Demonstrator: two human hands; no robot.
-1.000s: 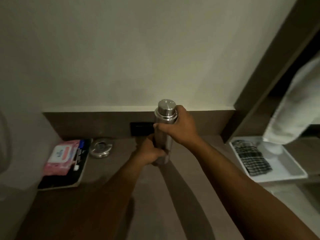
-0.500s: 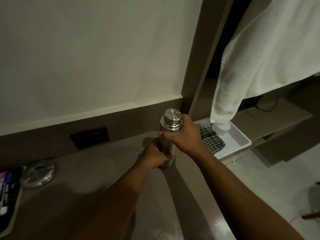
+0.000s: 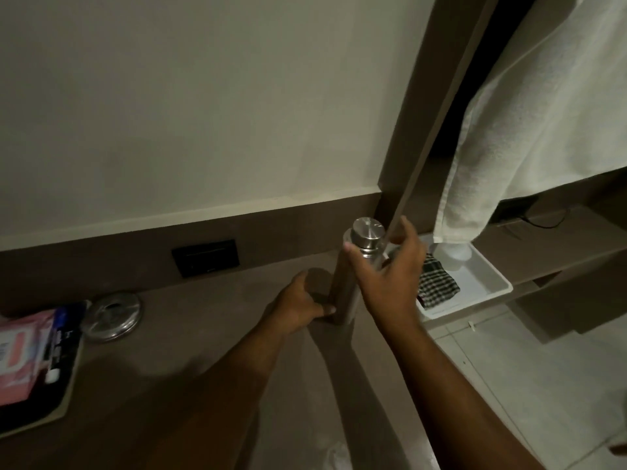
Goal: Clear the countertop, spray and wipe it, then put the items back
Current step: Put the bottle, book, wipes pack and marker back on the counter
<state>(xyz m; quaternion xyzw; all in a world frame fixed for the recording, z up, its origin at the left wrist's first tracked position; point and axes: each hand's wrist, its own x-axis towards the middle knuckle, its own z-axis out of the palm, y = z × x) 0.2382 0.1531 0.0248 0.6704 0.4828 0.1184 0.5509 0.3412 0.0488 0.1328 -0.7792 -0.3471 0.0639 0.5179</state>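
A steel bottle (image 3: pixel 346 283) with a round cap stands upright on the brown countertop (image 3: pixel 203 340), close to its right edge. My left hand (image 3: pixel 298 308) is wrapped around the bottle's lower part. My right hand (image 3: pixel 390 276) is at the bottle's neck with its fingers spread; only the thumb seems to touch the steel. The bottle's base is hidden behind my left hand.
A dark tray (image 3: pixel 51 412) at the left holds a pink wipes pack (image 3: pixel 20 354); a round metal dish (image 3: pixel 112 315) lies beside it. A black socket panel (image 3: pixel 205 257) sits in the backsplash. At right, a white tray (image 3: pixel 481 286) holds a checked cloth (image 3: pixel 437 288), under a hanging white towel (image 3: pixel 543 130).
The bottle has moved right, towards the counter's right end, and now rests on it. My right hand's grip on the neck has loosened, fingers spreading. My left hand still holds the lower part.
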